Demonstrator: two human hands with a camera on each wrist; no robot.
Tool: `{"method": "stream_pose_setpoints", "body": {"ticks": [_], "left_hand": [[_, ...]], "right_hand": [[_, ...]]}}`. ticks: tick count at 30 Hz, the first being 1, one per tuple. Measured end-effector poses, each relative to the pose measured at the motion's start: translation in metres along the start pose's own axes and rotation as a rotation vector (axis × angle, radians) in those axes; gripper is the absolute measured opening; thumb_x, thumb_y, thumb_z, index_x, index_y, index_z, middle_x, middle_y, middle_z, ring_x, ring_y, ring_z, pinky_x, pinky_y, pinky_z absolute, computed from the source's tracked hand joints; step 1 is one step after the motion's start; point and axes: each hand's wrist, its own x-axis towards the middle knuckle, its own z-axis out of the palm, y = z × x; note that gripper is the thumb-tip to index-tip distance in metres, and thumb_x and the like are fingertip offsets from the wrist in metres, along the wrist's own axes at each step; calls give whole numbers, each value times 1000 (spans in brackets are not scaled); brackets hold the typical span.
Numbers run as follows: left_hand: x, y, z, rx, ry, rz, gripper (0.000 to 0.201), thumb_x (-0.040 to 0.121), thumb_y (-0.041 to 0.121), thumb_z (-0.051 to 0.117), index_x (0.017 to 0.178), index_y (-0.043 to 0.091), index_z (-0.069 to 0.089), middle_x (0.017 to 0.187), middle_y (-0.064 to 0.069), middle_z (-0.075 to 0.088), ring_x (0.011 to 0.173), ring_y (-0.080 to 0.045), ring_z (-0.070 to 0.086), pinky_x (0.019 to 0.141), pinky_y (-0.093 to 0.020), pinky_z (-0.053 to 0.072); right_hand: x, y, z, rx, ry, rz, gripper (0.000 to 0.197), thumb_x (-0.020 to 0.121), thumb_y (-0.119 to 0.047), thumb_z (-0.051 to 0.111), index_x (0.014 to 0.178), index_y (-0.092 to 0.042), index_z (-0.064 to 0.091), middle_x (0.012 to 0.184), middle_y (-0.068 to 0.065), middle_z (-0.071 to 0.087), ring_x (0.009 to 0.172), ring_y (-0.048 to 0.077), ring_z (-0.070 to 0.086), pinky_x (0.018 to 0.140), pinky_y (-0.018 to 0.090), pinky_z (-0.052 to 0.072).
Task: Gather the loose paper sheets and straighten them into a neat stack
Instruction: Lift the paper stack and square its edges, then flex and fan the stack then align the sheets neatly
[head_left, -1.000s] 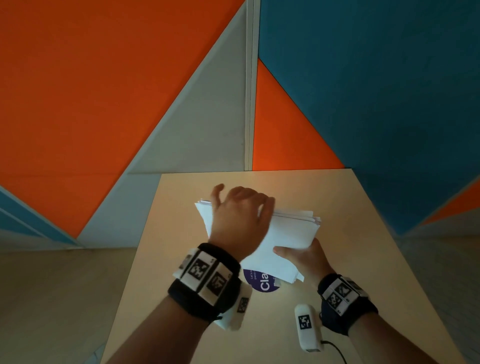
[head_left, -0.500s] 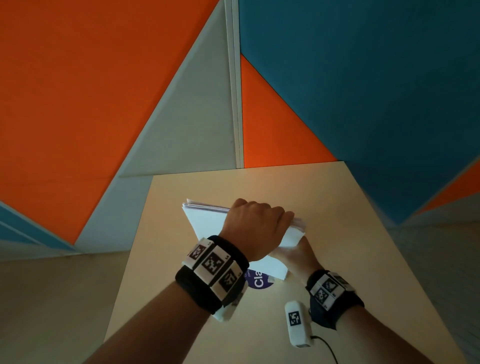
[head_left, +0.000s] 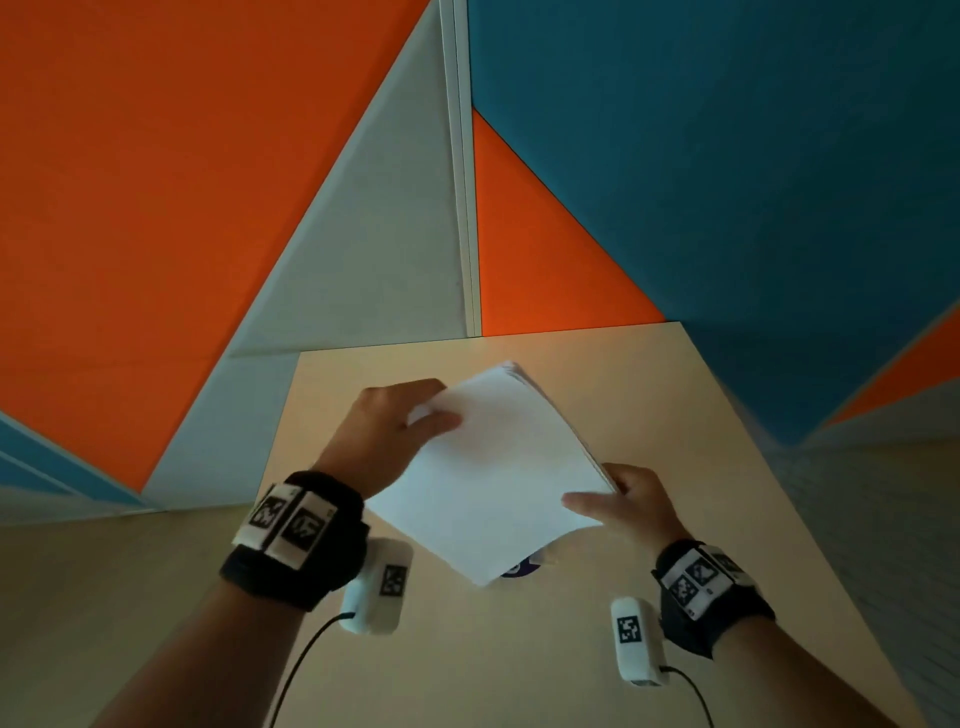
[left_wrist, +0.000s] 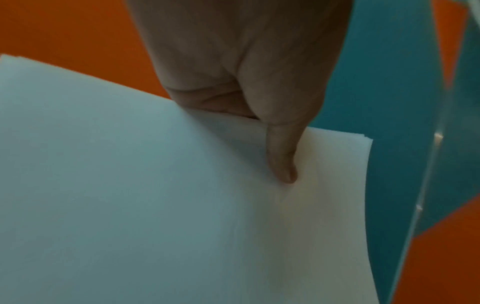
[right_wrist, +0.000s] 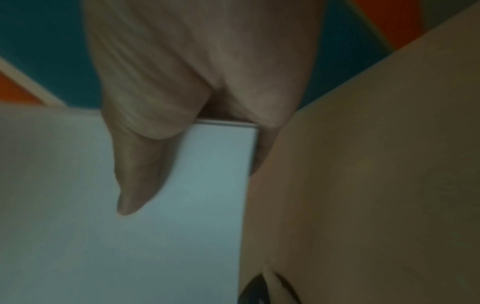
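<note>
A stack of white paper sheets (head_left: 493, 467) is held tilted above the light wooden table (head_left: 649, 405), one corner pointing towards me. My left hand (head_left: 395, 431) pinches its upper left edge, thumb lying on top of the paper stack (left_wrist: 182, 205). My right hand (head_left: 618, 499) pinches the right corner, thumb on top and fingers underneath the paper stack (right_wrist: 202, 185). At the far corner the sheet edges fan slightly apart.
A dark round sticker (head_left: 519, 569) on the table peeks out from under the stack's near corner. Orange, teal and grey wall panels stand right behind the table's far edge. The table's left and right edges lie close to my arms.
The stack has been lifted and turned so its flat face points up at me. My left hand moved from on top of the stack to its left edge; my right hand shifted right.
</note>
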Motion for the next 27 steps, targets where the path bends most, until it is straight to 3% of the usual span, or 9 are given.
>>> {"method": "stream_pose_setpoints", "body": {"ticks": [4,6,7,11,16,18,21,24,27], "left_hand": [[-20,-37,11,-459,133,-207,7,88,22,67,93,21,71,91,-5,75,82,-26,69,79,-46,55],[-29,-45,27,-675,164,-279,15,90,11,64,97,21,72,93,-4,75,83,-23,69,79,-48,55],[-33,-46,37,-726,168,-296,19,91,8,61,99,22,72,93,-1,75,83,-21,69,77,-44,56],[-45,-56,67,-825,200,-347,21,91,8,62,102,23,71,98,0,75,88,-18,68,79,-40,56],[-55,-72,83,-840,284,-406,29,77,23,71,106,20,68,106,-4,74,101,-22,69,86,-38,53],[-58,-68,87,-861,303,-413,33,78,25,71,109,15,66,108,-6,74,103,-24,69,85,-35,52],[-59,-58,87,-876,343,-403,34,82,34,66,105,9,64,99,-1,74,93,-13,69,82,-29,48],[-55,-48,86,-887,387,-425,27,93,37,54,100,15,66,91,9,74,89,-3,67,83,-27,45],[-50,-44,87,-911,415,-432,38,91,49,50,103,17,66,102,0,73,103,-21,66,94,-40,48]], "right_hand": [[-6,4,-26,229,144,9,25,69,2,83,65,-11,62,56,-5,67,52,9,64,51,19,51],[-4,9,-27,215,118,46,41,62,-11,90,57,-7,49,53,0,57,45,13,56,53,22,46],[-2,13,-25,196,98,65,37,60,-18,91,62,-5,57,64,3,64,54,16,63,60,26,49],[-3,7,-15,216,129,38,29,70,-16,86,95,-5,76,94,3,78,83,8,75,69,17,53],[-6,13,-9,148,96,0,24,74,-7,82,95,-17,75,97,1,78,92,14,74,86,33,55],[-8,16,-5,136,92,8,26,74,-8,83,98,-15,75,96,1,78,91,14,74,83,31,56],[-13,13,-5,152,114,-9,20,73,-9,83,91,-12,76,81,-5,78,72,6,72,59,20,54],[-16,10,-2,175,153,-34,22,72,-7,84,93,-5,75,88,5,79,78,13,74,71,29,57],[-16,6,1,227,205,-60,23,72,-4,83,94,-5,75,89,6,79,79,14,75,75,29,58]]}}
